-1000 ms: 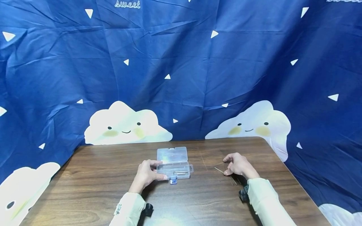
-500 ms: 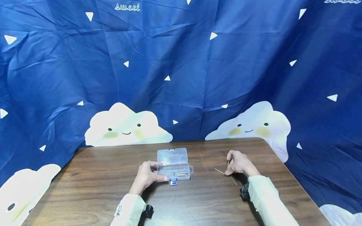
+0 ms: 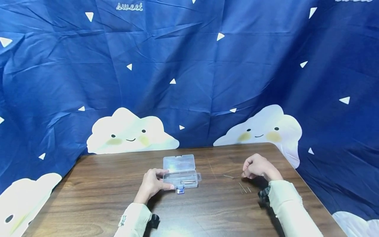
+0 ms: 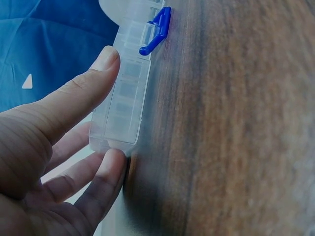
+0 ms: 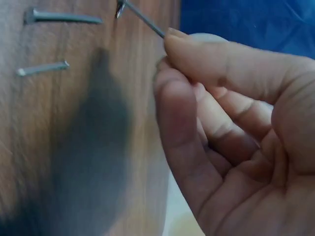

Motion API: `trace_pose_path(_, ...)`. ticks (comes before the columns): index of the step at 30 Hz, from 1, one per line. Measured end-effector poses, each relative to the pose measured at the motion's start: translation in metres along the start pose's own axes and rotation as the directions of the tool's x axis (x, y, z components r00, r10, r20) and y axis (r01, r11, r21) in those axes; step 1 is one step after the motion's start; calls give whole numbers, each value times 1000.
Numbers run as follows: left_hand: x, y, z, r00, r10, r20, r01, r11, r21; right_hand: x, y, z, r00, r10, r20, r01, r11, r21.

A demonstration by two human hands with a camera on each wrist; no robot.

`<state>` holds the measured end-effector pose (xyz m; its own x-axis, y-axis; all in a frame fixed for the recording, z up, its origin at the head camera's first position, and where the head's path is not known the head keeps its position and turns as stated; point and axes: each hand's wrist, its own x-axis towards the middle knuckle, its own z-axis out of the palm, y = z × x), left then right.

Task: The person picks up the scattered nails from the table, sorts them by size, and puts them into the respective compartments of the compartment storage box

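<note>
My left hand [image 3: 152,182] grips the left end of a clear plastic storage box [image 4: 120,105], thumb along its front and fingertips at its end. The box's lid [image 3: 179,163] stands raised at the back, and a blue latch [image 4: 160,32] hangs at the front. Several metal nails [image 3: 189,182] lie in its front right compartment. Low over the table, my right hand [image 3: 257,166] pinches a thin nail [image 5: 145,20] between thumb and index finger. A longer nail [image 5: 64,17] and a short one [image 5: 43,68] lie on the wood beside it.
Another nail [image 3: 228,176] lies between the box and my right hand, and a very thin one [image 3: 241,191] nearer me. The wooden table [image 3: 103,184] ends at a blue curtain [image 3: 189,82] with clouds on it.
My right hand has moved right, away from the nails on the table, with a nail in its fingers. A short nail beneath it now shows fully. My left hand and the box stay in place.
</note>
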<state>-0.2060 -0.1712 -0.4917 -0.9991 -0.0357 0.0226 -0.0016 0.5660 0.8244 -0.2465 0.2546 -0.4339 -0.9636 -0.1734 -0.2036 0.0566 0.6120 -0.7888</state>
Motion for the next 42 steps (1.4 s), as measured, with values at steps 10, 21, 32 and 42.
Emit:
trace_pose_path(10, 0, 1, -1, 1000, 2, 10, -2, 1000, 15, -2, 11, -7, 993, -63, 100, 39, 973, 229)
trace_pose_path(21, -1, 1, -2, 1000, -1, 10, 0, 1000, 15, 0, 8, 13, 992, -110, 68, 73, 910, 409)
trace_pose_path(32, -1, 1, -1, 1000, -10, 19, 10, 1000, -6, 0, -4, 36, 992, -98, 84, 49, 889, 455)
trace_pose_path(42, -2, 1, -1, 1000, 1, 15, -1, 1000, -12, 8, -12, 52, 995, -75, 70, 30, 864, 503)
